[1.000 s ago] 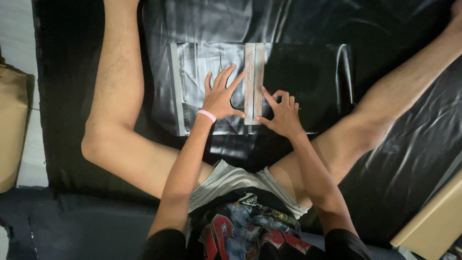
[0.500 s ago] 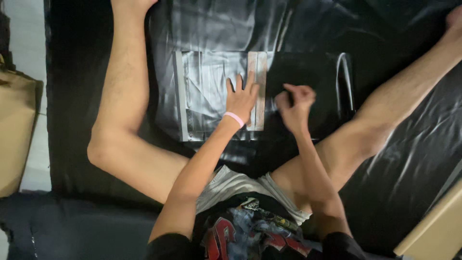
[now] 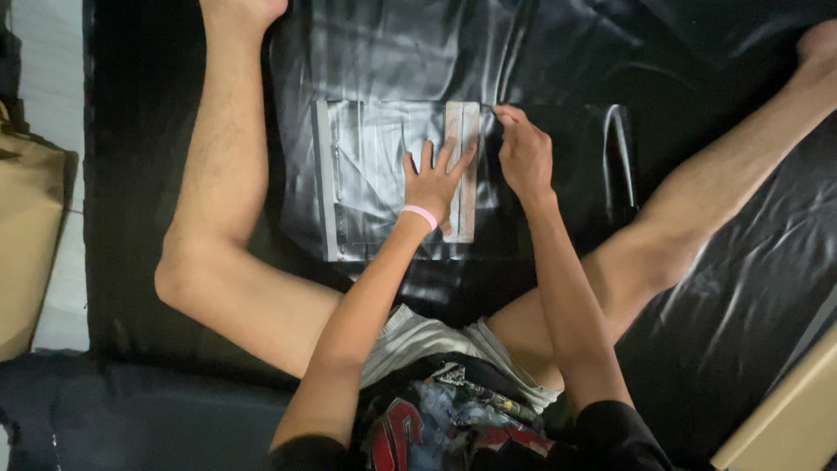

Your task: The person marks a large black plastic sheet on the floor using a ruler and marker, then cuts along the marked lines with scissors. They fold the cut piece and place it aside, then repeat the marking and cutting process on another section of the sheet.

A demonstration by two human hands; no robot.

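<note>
Item 1: grey plastic mailer bag [image 3: 375, 174], flat and glossy, lying on a black plastic sheet [image 3: 715, 288] spread over the floor, between the seated person's 2 bare, spread legs. A pale adhesive strip [image 3: 463, 131] runs along the bag's right-hand end; a second pale band edges its left end.

Item 2: left hand [image 3: 433, 181], pink wristband [image 3: 419, 215] at the wrist. Fingers spread open and pressed flat on the bag, fingertips reaching the adhesive strip; nothing gripped.

Item 3: right hand [image 3: 521, 153], just beside the left, at the bag's upper right corner. Fingers curled closed, pinching the edge of the bag by the top of the strip; what exactly sits between the fingertips cannot be told.

Item 4: black flap or second bag [image 3: 575, 166], glossy, extending right of the strip under the right hand.

Item 5: brown cardboard [image 3: 30, 244] at the left margin; a tan board edge [image 3: 785, 419] at the lower right corner.
</note>
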